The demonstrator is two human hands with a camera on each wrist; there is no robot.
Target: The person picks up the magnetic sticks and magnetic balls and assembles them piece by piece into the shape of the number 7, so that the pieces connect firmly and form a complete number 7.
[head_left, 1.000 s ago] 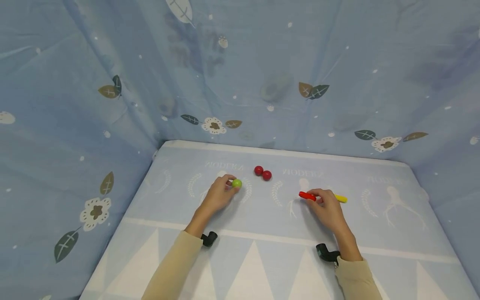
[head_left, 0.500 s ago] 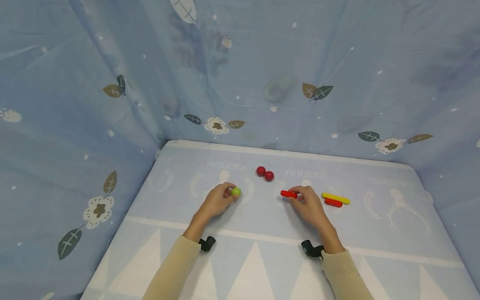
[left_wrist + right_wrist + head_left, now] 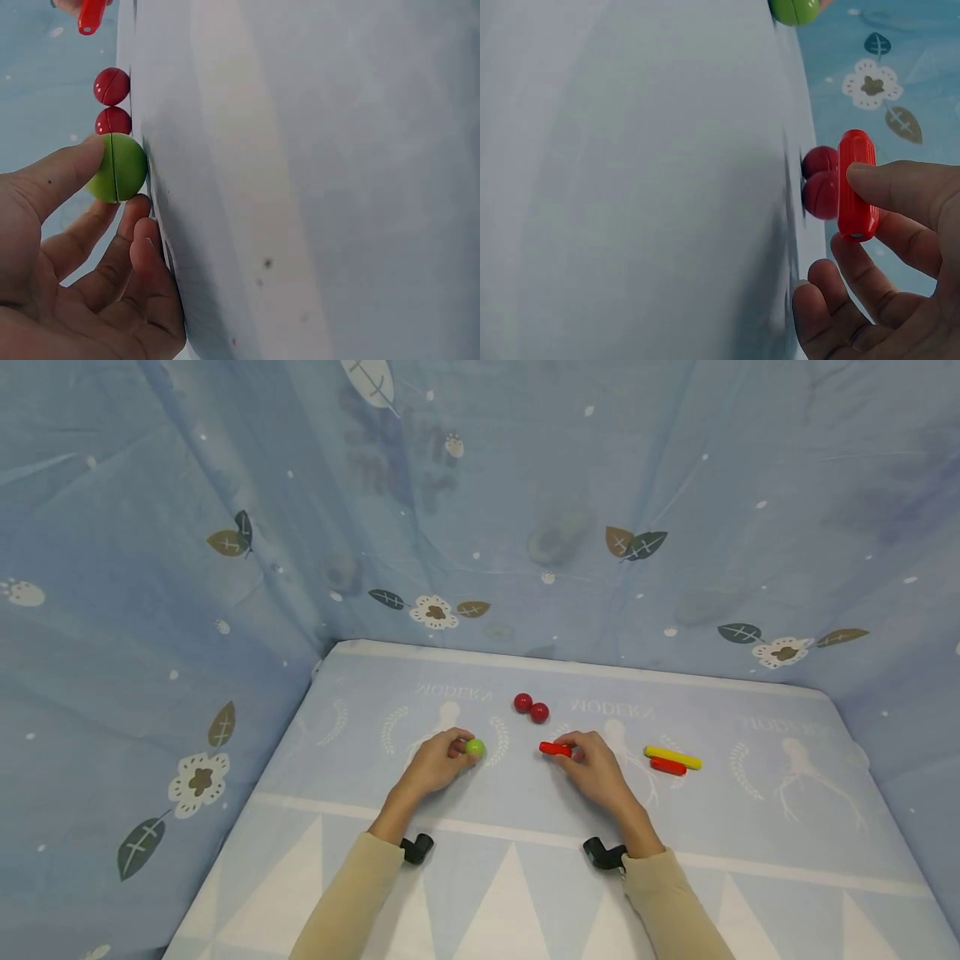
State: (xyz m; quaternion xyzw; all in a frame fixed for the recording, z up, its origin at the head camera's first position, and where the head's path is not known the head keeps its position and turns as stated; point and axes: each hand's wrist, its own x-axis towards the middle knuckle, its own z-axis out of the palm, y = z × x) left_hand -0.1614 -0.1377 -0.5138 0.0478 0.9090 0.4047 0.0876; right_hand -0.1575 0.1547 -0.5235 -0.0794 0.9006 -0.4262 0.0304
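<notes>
Toward the left of the table, my left hand (image 3: 435, 764) pinches a green ball (image 3: 475, 747) between thumb and fingers. The left wrist view shows a seam round this green ball (image 3: 126, 169), close to the tabletop. My right hand (image 3: 594, 768) pinches a short red stick (image 3: 553, 748) by its right part, its free end pointing left toward the ball. In the right wrist view the ribbed red stick (image 3: 857, 206) lies between thumb and index finger, above the table. Stick and ball are apart. Two dark red balls (image 3: 531, 707) sit side by side behind and between the hands.
Right of my right hand, a longer yellow stick (image 3: 672, 757) and a second short red stick (image 3: 668, 766) lie alongside each other on the patterned table cloth (image 3: 480, 885). Blue printed curtains (image 3: 525, 510) stand behind and at both sides of the table.
My right hand has carried the red stick leftward, away from the yellow stick, uncovering the other red stick. My left hand with the green ball has come slightly nearer the front edge.
</notes>
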